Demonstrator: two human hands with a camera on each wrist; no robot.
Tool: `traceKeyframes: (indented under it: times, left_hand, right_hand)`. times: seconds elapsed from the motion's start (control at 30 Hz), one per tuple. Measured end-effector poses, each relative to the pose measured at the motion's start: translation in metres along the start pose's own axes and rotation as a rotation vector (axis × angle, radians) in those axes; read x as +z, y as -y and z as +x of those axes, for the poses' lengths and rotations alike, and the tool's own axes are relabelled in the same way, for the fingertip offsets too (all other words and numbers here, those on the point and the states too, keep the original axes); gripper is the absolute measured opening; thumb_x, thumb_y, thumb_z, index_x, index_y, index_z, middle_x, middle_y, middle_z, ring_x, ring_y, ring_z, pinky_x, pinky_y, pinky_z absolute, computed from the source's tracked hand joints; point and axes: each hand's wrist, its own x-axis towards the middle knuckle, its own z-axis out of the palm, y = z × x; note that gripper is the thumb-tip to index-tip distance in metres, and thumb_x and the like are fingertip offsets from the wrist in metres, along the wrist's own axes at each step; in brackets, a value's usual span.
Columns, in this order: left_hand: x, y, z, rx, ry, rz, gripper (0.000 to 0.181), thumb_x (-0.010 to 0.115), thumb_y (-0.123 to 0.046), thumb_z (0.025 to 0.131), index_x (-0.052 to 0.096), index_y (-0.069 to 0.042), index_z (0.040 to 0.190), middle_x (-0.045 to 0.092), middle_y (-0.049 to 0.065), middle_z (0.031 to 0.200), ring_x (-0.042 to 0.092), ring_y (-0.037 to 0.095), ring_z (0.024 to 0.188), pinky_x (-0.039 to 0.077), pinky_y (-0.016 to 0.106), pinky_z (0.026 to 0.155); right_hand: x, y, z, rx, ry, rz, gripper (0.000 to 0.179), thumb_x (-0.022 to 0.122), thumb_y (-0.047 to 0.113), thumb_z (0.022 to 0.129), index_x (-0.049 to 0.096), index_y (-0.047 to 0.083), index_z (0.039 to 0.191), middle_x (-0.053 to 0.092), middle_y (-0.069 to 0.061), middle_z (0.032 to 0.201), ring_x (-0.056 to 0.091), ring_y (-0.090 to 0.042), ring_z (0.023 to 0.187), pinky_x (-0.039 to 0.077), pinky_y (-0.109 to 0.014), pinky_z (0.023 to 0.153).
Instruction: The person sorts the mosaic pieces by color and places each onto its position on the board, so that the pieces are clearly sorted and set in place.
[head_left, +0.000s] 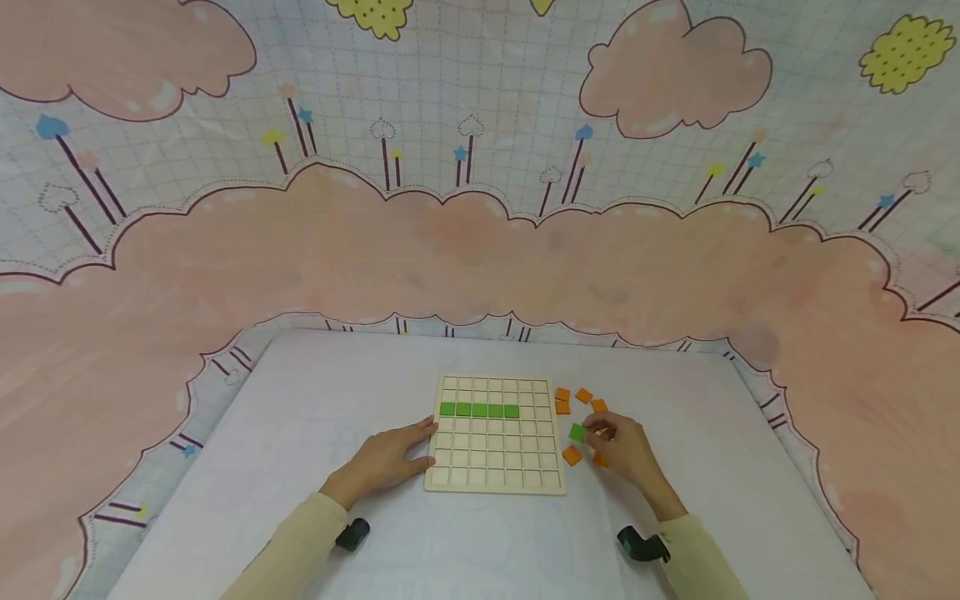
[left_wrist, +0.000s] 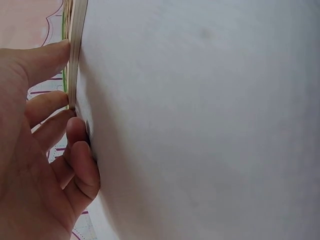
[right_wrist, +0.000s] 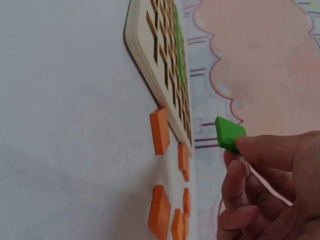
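A pale wooden grid board (head_left: 480,450) lies on the white table, and a row of several green square tiles (head_left: 481,410) fills part of its third row from the top. My left hand (head_left: 386,457) touches the board's left edge with thumb and fingertips; the left wrist view shows the fingers against the board's side (left_wrist: 76,55). Between thumb and finger, my right hand (head_left: 621,446) pinches a green tile (right_wrist: 229,134) just right of the board. Around and under that hand lie several loose orange tiles (head_left: 572,455), some partly hidden by it.
A black object (head_left: 352,534) is by the left wrist and another black object (head_left: 643,545) by the right wrist. White cloth covers the table (head_left: 337,375). Behind it hangs a patterned cloth backdrop (head_left: 480,258) with clouds.
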Motion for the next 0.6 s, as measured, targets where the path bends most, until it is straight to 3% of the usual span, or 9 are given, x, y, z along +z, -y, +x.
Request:
traceKeyframes:
  times: [0.37,0.6]
  left_hand:
    - [-0.002,-0.001,-0.001,0.006,-0.004,-0.005,0.063,0.067,-0.044,0.091,0.048,-0.023,0.146,0.04,-0.009,0.157,0.047,0.029,0.139,0.042,0.05,0.112]
    - [-0.002,-0.001,-0.001,0.007,-0.006,-0.002,0.063,0.067,-0.044,0.091,0.048,-0.023,0.147,0.04,-0.009,0.157,0.047,0.028,0.139,0.042,0.05,0.112]
  right_hand:
    - [0.009,0.009,0.01,0.002,0.007,0.022,0.014,0.07,0.008,0.087,0.071,0.008,0.101,0.071,-0.007,0.098,0.06,-0.015,0.078,0.049,-0.021,0.064]
    - [0.015,0.012,0.018,0.004,0.015,0.027,0.015,0.07,0.009,0.087,0.071,0.008,0.103,0.071,-0.008,0.099,0.06,-0.016,0.078,0.048,-0.022,0.063]
